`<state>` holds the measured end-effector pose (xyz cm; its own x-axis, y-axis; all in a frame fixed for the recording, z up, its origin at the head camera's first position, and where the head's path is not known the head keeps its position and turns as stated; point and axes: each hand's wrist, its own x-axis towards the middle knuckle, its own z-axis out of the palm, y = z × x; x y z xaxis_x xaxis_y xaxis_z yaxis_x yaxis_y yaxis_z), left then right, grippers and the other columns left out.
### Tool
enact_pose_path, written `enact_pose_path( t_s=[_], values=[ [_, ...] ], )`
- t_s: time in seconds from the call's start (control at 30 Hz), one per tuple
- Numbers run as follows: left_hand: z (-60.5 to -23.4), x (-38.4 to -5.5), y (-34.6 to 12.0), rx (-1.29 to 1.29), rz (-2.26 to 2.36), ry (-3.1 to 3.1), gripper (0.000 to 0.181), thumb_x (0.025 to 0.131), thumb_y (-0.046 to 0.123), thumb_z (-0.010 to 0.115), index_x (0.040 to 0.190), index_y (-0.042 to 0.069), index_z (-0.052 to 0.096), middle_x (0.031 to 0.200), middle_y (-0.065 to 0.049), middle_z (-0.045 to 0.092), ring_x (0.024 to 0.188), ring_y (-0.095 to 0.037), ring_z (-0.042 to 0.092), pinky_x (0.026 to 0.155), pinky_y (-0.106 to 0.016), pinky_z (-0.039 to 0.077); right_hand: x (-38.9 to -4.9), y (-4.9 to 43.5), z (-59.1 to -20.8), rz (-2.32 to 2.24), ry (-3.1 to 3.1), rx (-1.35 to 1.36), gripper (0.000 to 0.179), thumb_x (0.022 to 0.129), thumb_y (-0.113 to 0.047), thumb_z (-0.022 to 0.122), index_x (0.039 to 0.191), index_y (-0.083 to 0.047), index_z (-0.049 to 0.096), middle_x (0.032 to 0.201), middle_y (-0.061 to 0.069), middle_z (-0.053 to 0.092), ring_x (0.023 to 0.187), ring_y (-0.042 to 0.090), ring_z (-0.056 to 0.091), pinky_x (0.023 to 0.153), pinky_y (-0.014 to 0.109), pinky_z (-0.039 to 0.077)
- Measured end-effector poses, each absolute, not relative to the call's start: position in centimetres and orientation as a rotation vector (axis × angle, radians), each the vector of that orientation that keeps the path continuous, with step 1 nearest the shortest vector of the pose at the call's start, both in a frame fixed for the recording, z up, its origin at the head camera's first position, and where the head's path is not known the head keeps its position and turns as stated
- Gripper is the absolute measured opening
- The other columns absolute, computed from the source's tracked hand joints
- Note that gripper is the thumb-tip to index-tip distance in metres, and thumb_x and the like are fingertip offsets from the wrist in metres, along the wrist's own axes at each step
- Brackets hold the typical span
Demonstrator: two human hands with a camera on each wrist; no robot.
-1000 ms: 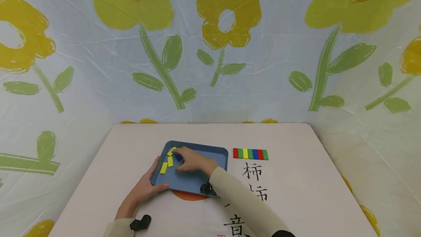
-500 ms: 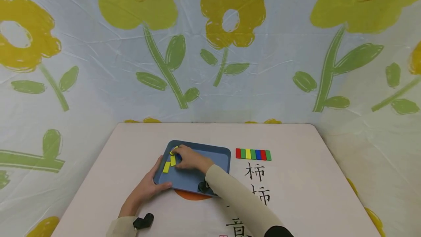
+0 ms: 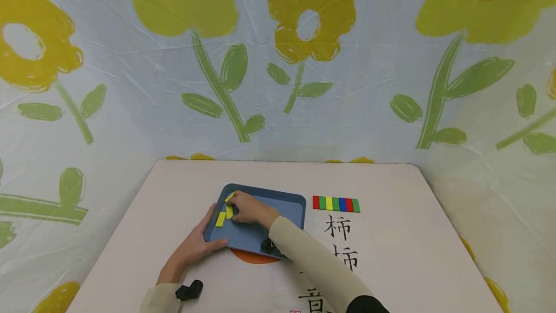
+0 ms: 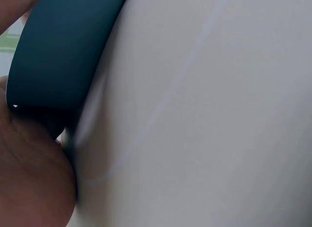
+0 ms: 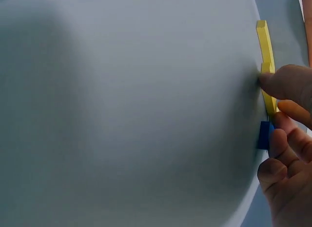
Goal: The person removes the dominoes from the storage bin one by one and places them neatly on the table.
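In the head view a blue-grey tray lies on the table. My left hand grips its left side, thumb at the front edge and fingers along the far-left rim. My right hand reaches into the tray, thumb and index finger pinching a yellow block. A second yellow block lies to its left, and another yellow block sits at the upper-left corner by the fingertips. The right wrist view shows a blue block against the other fingers; the hand hides it from the head camera.
Right of the tray stands a row of red, green, yellow and blue blocks, side by side. Black written characters run down the table below it. An orange round patch shows under the tray's front edge. Flowered cloth surrounds the table.
My right thumb and fingers, spread apart a second ago, have come together at the yellow block. The blue block has gone out of sight under that hand. My left hand keeps its hold.
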<state>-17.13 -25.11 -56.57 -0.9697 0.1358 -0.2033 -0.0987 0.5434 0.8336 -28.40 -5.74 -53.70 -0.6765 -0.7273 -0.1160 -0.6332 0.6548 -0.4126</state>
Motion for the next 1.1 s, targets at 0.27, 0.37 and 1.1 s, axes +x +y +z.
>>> enact_pose_path(
  t_s=[0.27, 0.37, 1.1],
  values=[
    [-56.6, -17.3, -25.2, 0.02, 1.395, 2.527, 0.113, 0.087, 0.043, 0.08, 0.167, 0.028, 0.001, 0.174, -0.014, 0.006, 0.158, -0.045, 0.012, 0.121, -0.071, 0.018, -28.4, -5.1, -53.5, -0.534, 2.586, -1.062, 0.054, 0.092, -0.022, 0.078, 0.142, -0.01, 0.062, 0.14, 0.006, 0.055, 0.125, 0.014, 0.056, 0.108, 0.026, 0.048],
    [-56.6, -17.3, -25.2, 0.021, 1.395, 2.527, 0.113, 0.087, 0.042, 0.08, 0.167, 0.027, 0.001, 0.174, -0.014, 0.006, 0.158, -0.045, 0.012, 0.121, -0.071, 0.018, -28.4, -4.4, -53.3, -0.587, 2.574, -1.057, 0.052, 0.091, -0.021, 0.078, 0.14, -0.01, 0.064, 0.138, 0.006, 0.056, 0.123, 0.015, 0.056, 0.107, 0.027, 0.049],
    [-56.4, -17.1, -25.1, 0.032, 1.353, 2.558, 0.115, 0.086, 0.045, 0.079, 0.167, 0.027, 0.001, 0.174, -0.014, 0.005, 0.158, -0.046, 0.009, 0.121, -0.072, 0.015, -28.9, 3.5, -50.5, -0.982, 2.548, -0.98, 0.046, 0.09, -0.017, 0.074, 0.134, -0.007, 0.068, 0.128, 0.008, 0.061, 0.09, 0.015, 0.054, 0.077, 0.025, 0.049]
  ],
)
